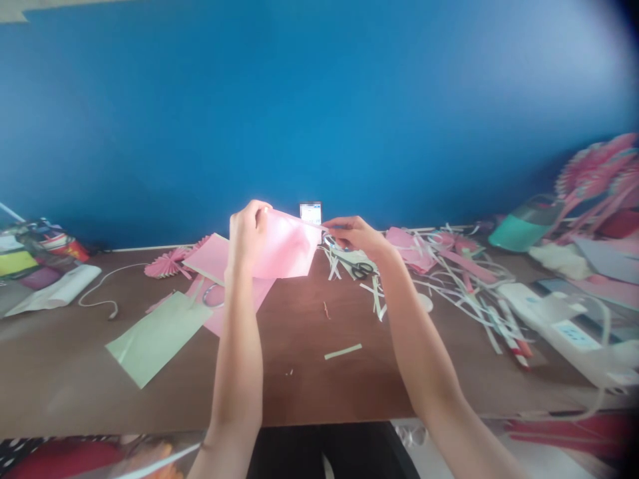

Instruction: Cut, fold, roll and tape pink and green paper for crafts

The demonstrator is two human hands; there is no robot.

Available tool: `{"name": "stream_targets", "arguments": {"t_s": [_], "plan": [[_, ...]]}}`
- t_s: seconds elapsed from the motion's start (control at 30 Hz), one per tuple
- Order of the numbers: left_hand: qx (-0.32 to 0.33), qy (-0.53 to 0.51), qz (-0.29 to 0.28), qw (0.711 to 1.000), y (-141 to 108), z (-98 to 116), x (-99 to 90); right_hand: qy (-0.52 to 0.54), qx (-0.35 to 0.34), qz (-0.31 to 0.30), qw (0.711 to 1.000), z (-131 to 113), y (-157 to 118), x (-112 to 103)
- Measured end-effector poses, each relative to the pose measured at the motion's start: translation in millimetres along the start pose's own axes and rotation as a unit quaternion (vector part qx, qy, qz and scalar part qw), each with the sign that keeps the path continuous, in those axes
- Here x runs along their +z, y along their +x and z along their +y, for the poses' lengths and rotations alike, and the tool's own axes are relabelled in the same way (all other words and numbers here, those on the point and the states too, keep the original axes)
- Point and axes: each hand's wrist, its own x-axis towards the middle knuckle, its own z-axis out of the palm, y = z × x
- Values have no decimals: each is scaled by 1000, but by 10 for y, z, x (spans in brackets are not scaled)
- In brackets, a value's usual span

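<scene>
The left hand (251, 223) grips pink paper (289, 247) above the table (299, 399), while the right hand (360, 234) pinches its right corner; uneven pulling could crease or tear it, and a loose pinch could let it slip

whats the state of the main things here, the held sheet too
Pink sheet: raised, left hand gripping one end, right hand at the other
Phone: screen lit
Scissors: lying down, open or shut unclear
Green sheet: lying unfolded
Pink fan: pleated
Pale strip: lying loose
</scene>
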Motion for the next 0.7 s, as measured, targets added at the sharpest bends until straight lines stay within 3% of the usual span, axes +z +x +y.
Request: {"name": "stream_targets", "arguments": {"t_s": [0.37, 0.7], "plan": [[0, -41, -34, 999, 14, 68, -33, 47, 17, -29, 998, 186, 63, 5], [5, -39, -52, 998, 3, 134, -121, 67, 39, -109, 991, 289, 124, -3]]}}
